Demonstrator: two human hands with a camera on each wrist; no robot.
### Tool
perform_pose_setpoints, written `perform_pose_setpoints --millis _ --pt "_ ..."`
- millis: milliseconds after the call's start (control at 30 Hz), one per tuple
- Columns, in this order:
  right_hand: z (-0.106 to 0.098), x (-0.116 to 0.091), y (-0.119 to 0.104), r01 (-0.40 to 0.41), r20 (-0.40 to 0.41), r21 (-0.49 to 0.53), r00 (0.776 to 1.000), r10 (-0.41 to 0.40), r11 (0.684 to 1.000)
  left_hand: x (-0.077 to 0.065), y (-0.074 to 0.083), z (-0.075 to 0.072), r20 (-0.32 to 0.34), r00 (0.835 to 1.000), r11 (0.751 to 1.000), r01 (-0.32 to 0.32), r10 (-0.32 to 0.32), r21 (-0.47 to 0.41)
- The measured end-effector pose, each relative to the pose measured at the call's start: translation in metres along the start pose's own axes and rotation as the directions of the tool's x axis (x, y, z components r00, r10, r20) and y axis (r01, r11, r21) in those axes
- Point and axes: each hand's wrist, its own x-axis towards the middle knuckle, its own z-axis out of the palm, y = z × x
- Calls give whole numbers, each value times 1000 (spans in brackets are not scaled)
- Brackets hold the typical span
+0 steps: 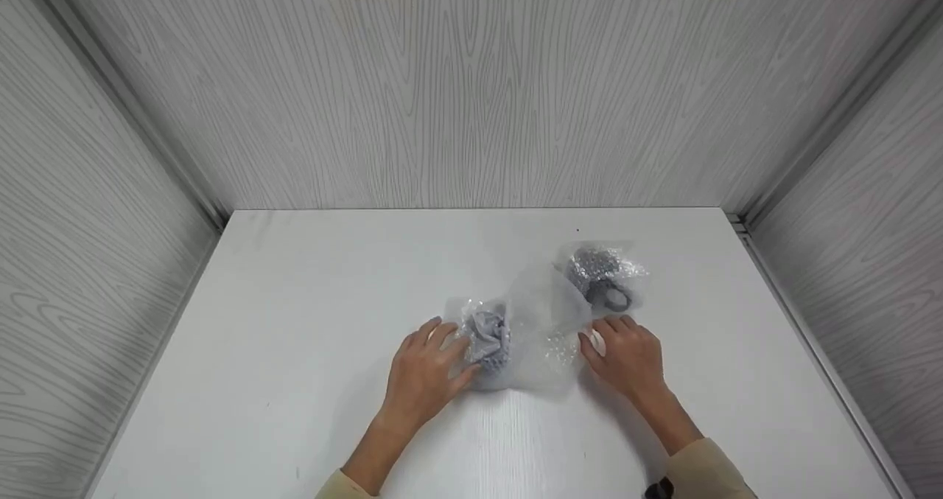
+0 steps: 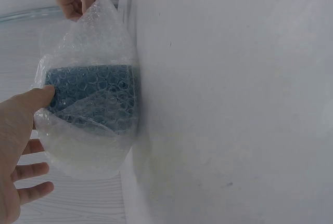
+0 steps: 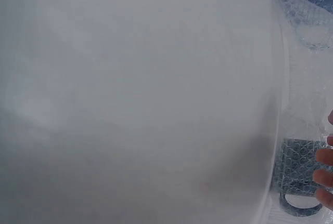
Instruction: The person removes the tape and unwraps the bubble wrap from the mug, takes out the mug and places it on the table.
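A blue-grey item [image 1: 488, 337] lies inside clear bubble wrap [image 1: 541, 329] near the middle of the table; in the left wrist view the item [image 2: 91, 91] looks dark blue and flat-edged. My left hand [image 1: 422, 374] holds the wrapped item's left side. Its thumb lies over the wrap and a finger goes partly behind, while the other fingers stretch out. Toward the other end of the wrap, my right hand [image 1: 626, 355] pinches the edge, with curled fingers visible in the left wrist view. Only the fingertips [image 3: 325, 177] of that hand show in the right wrist view.
Just beyond my right hand lies a second bubble-wrapped dark item [image 1: 593, 263] with a ring-shaped loop [image 1: 615, 296]. The white table [image 1: 309, 285] is bounded by wood-grain panels [image 1: 471, 93] at the back and both sides.
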Motion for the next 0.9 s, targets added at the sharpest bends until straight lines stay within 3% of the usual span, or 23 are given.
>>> perform_pose_setpoints --millis 600,767,900 --pt "-38 28 -26 20 -156 32 988 -15 999 1 2 -3 15 1000 1000 13 -13 3" --pt "-44 37 -37 67 -194 53 979 -56 996 1 2 -2 10 1000 1000 10 -10 -5" --pt "-48 43 -44 133 -167 58 978 -122 989 1 2 -2 11 1000 1000 5 -5 -5"
